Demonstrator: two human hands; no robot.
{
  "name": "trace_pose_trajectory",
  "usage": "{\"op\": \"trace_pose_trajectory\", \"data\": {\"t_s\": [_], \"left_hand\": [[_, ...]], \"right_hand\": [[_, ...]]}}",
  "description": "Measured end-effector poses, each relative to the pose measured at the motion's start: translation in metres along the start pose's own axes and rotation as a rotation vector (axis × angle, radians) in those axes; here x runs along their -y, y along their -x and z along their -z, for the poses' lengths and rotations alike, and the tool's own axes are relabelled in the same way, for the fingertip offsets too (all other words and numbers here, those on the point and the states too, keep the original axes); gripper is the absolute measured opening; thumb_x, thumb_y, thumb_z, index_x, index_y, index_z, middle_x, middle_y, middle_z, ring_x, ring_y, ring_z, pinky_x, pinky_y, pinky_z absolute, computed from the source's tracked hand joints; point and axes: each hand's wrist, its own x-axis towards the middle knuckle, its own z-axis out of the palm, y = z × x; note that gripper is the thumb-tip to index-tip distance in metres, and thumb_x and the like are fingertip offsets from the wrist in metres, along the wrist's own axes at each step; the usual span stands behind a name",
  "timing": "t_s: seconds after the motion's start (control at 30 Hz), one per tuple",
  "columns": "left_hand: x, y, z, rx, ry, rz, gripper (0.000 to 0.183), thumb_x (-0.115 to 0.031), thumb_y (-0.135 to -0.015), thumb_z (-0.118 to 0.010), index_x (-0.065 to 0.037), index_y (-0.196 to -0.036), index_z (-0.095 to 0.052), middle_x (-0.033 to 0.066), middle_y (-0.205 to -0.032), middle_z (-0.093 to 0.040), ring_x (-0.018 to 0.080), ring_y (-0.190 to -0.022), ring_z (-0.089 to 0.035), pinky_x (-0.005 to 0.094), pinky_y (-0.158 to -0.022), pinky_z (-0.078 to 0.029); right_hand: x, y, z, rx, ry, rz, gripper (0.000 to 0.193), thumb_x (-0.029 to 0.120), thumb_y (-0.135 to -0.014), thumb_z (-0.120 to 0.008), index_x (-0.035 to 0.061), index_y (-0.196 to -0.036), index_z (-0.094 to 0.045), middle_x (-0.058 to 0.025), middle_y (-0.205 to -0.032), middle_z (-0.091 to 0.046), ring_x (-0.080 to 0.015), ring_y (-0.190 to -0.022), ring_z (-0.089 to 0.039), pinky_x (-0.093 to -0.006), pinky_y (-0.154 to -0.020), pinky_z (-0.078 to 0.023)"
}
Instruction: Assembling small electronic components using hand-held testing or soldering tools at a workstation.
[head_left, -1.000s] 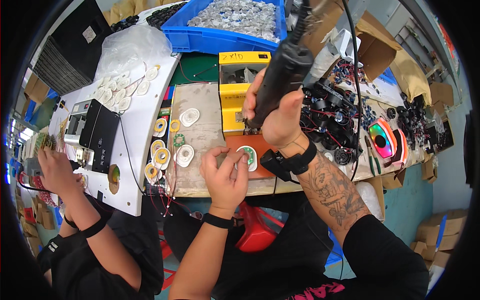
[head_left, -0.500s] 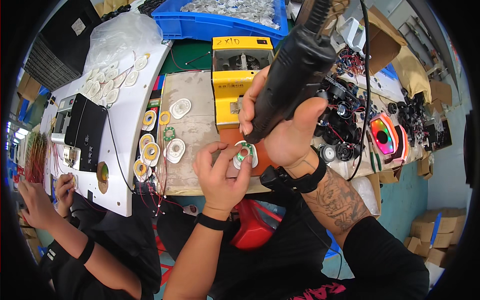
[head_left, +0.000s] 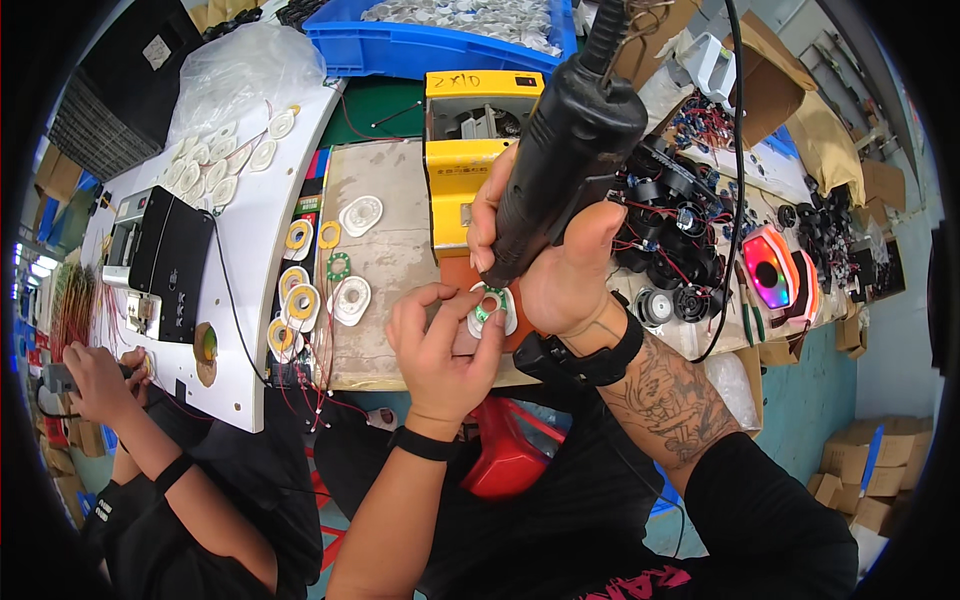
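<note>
My left hand (head_left: 445, 350) steadies a white plastic housing (head_left: 511, 313) with a green ring-shaped circuit board (head_left: 487, 310) in it, thumb and fingertips closed on its rim. In my right hand (head_left: 565, 285) is a black electric screwdriver (head_left: 565, 150), slanting down to the left. Its lower end is right over the upper edge of the ring; whether the bit touches cannot be made out. Just left of my left hand lie a white housing (head_left: 350, 301), a loose green ring board (head_left: 339, 265) and a yellow ring (head_left: 329, 235).
Beyond my hands stands a yellow machine (head_left: 470, 160), with a blue bin (head_left: 440, 50) of white parts behind. Black motor-like parts (head_left: 680, 240) and a lit device (head_left: 767, 273) sit right. A co-worker's hand (head_left: 100, 385) works at the left bench (head_left: 235, 340). A black cable (head_left: 738, 150) hangs at right.
My right hand and the screwdriver have shifted left, bringing its lower end closer over the ring board. My left hand stays put. The co-worker's hand has moved right and now grips a grey tool.
</note>
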Motion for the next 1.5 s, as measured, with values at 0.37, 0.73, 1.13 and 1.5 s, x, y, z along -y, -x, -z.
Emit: {"op": "trace_pose_trajectory", "data": {"t_s": [0.37, 0.73, 1.13, 1.5], "left_hand": [[0.002, 0.0, 0.001, 0.025, -0.001, -0.006, 0.039, -0.014, -0.073, -0.086, -0.005, -0.109, -0.073, 0.0132, -0.114, -0.063, 0.033, -0.107, -0.061, 0.0427, -0.095, -0.044], [0.001, 0.001, 0.0, 0.004, 0.009, -0.047, 0.045, -0.021, -0.078, -0.085, -0.003, -0.116, -0.067, 0.0164, -0.114, -0.062, 0.0376, -0.106, -0.06, 0.0473, -0.094, -0.045], [0.0, 0.001, 0.002, -0.001, 0.0, -0.023, 0.037, -0.021, -0.078, -0.084, -0.007, -0.111, -0.074, 0.0119, -0.112, -0.063, 0.0333, -0.105, -0.06, 0.0446, -0.092, -0.044], [0.001, 0.001, 0.003, 0.007, -0.016, -0.023, 0.036, -0.022, -0.079, -0.083, -0.008, -0.111, -0.074, 0.0111, -0.112, -0.063, 0.0328, -0.105, -0.06, 0.0446, -0.092, -0.044]], "right_hand": [[-0.001, 0.0, 0.0, 0.028, 0.036, 0.007, 0.112, 0.108, -0.064, -0.043, 0.0064, -0.11, -0.052, -0.0045, -0.082, -0.058, -0.0126, -0.072, -0.059, -0.0268, -0.066, -0.051], [-0.015, 0.0, 0.003, -0.017, -0.017, 0.104, 0.1, 0.1, -0.077, -0.048, 0.008, -0.115, -0.05, -0.0042, -0.081, -0.055, -0.0134, -0.065, -0.056, -0.0268, -0.06, -0.048], [-0.014, -0.001, 0.001, 0.023, -0.036, 0.109, 0.096, 0.098, -0.078, -0.052, 0.0076, -0.111, -0.047, -0.0046, -0.083, -0.053, -0.013, -0.067, -0.055, -0.027, -0.063, -0.048], [-0.014, 0.001, -0.001, 0.013, -0.007, 0.102, 0.096, 0.098, -0.078, -0.05, 0.0081, -0.111, -0.047, -0.0038, -0.083, -0.053, -0.0123, -0.067, -0.054, -0.0269, -0.064, -0.048]]}}
